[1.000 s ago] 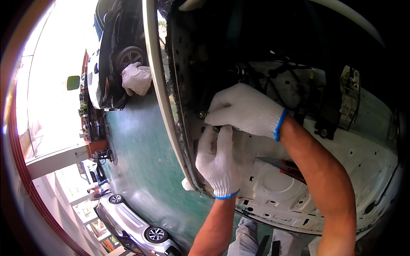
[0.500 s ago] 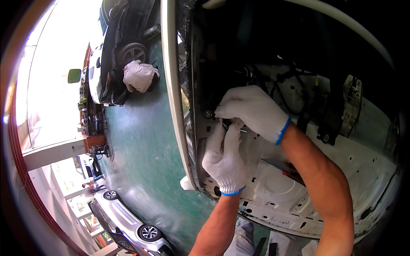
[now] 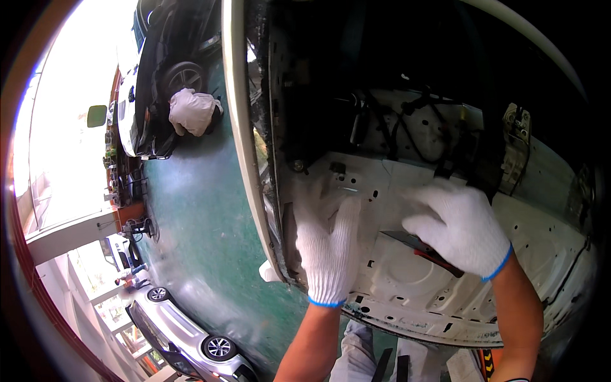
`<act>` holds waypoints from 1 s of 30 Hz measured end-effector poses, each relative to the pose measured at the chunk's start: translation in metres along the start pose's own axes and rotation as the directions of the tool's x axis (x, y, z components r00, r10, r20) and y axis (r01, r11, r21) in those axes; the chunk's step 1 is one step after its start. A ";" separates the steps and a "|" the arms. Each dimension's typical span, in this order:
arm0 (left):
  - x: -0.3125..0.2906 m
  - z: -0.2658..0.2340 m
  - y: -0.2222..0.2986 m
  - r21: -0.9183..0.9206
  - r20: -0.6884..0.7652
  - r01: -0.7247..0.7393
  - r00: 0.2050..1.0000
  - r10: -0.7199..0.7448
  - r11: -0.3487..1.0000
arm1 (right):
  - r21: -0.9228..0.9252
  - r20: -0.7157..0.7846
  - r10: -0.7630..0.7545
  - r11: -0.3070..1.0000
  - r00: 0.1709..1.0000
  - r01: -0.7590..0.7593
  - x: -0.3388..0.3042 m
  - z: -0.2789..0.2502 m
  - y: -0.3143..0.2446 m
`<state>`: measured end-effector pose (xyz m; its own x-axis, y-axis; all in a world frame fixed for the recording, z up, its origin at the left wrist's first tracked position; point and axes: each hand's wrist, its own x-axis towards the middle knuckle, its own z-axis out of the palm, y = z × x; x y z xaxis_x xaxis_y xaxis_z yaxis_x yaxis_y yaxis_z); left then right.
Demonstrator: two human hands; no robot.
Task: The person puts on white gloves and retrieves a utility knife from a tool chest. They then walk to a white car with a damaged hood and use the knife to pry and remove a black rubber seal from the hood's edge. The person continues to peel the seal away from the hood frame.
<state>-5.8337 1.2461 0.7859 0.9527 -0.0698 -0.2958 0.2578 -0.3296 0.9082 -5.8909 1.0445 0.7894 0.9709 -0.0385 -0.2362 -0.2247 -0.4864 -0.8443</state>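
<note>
My left hand (image 3: 328, 254), in a white knit glove with a blue cuff, is over the white sheet-metal panel (image 3: 407, 286) of a car body. Its thumb and fingers are apart, and the fingertips are smeared by motion. Just beyond them a small dark clip (image 3: 337, 168) and a short shiny metal strip (image 3: 348, 189) show on the panel. My right hand (image 3: 461, 229), gloved alike, is open with blurred fingertips. Close beside it lies a flat tool (image 3: 435, 258) with a grey blade and red-and-black handle, partly covered by the hand.
Dark cables (image 3: 407, 127) and a metal bracket (image 3: 517, 121) lie at the far side of the body. A pale frame edge (image 3: 238, 114) runs along the left. Past it, on the green floor (image 3: 197, 216), a person (image 3: 194, 113) crouches by a car; a silver car (image 3: 184, 331) stands nearer.
My hands have come apart from over the small clip. The right hand moved right and nearer, to beside the red-handled tool; the left drew slightly back, uncovering the clip.
</note>
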 end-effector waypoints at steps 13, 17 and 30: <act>0.024 0.031 0.001 0.550 -0.003 -0.311 0.927 0.374 0.775 | -0.624 -0.017 0.024 0.781 1.000 -0.029 -0.069 0.023 0.012; 0.053 0.045 0.002 0.634 -0.014 -0.246 0.944 0.330 0.733 | -0.647 -0.045 -0.015 0.762 0.999 -0.018 -0.071 0.032 0.017; -0.001 0.019 0.017 0.500 0.062 -0.342 0.930 0.361 0.795 | 0.055 0.072 0.242 0.968 0.968 -0.246 -0.067 0.016 0.016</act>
<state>-5.8334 1.2227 0.7963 0.9696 -0.2424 0.0344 -0.2013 -0.7093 0.6756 -5.9613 1.0528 0.7840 0.8791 -0.0924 -0.4676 -0.4611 -0.4128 -0.7855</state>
